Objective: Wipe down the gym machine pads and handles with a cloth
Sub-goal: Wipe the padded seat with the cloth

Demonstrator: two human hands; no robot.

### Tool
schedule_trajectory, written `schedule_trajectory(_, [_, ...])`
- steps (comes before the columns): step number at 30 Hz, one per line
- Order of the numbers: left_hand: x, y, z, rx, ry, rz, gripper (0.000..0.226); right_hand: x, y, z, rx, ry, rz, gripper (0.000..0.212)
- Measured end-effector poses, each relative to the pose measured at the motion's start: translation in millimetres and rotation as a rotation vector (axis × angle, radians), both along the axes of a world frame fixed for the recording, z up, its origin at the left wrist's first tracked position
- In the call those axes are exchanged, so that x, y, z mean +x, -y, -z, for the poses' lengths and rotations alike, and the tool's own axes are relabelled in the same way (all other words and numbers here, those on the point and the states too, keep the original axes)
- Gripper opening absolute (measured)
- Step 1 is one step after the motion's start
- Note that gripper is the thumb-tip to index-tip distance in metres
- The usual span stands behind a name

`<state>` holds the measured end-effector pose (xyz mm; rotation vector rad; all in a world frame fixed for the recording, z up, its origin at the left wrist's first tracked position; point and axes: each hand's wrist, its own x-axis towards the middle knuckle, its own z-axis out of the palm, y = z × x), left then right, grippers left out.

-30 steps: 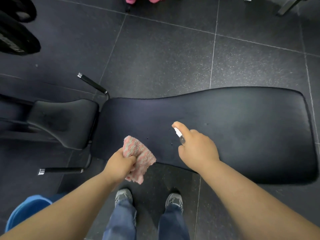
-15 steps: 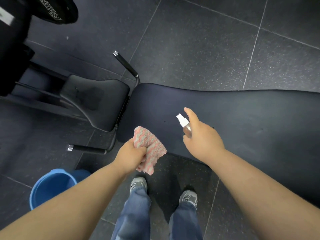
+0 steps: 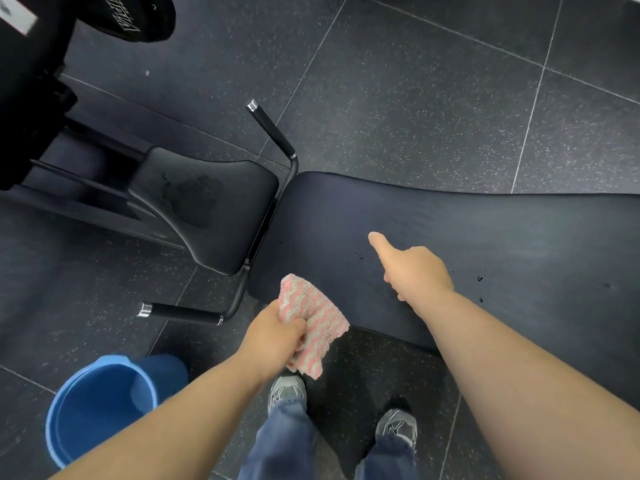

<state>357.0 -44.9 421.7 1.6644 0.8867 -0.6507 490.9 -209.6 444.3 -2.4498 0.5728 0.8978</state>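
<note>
Though limp, cloth (image 3: 313,320) inside left grip (image 3: 275,336)

Pink-and-pale-grey wavy-striped terry cloth (image 3: 313,320) at 6 o'clock. Long matte black bench pad (image 3: 485,244) at 3, dk droplet specks. Black vinyl seat pad (image 3: 221,237) at 10 w/ darker blotch. Round blue plastic bucket (image 3: 90,420) at 7. Charcoal floor tiles (image 3: 415,98), white flecks, pale grout.

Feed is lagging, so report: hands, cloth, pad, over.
Left hand grips cloth by near edge of long pad. Right hand over long pad, forefinger out, grasp hidden. Droplets on pad, unwiped. Bucket at left, not in the way.
</note>
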Motion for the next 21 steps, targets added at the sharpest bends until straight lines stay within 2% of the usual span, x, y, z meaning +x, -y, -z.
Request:
schedule_trajectory(5, [-2, -10, 22, -0.015, 0.009, -0.035, 0.013, 15, -21, 13, -0.029, -0.037, -0.135, 0.062])
schedule_trajectory(10, [-8, -21, 38, -0.020, 0.009, -0.074, 0.012, 19, -47, 28, 0.029, 0.007, -0.141, 0.050])
schedule_trajectory(16, [-14, -38, 48, -0.001, 0.010, -0.108, 0.012, 19, -68, 35, 0.111, -0.109, -0.116, 0.055])
schedule_trajectory(21, [-19, -49, 52, 0.029, 0.021, -0.140, 0.015, 14, -93, 39, 0.162, -0.123, -0.175, 0.051])
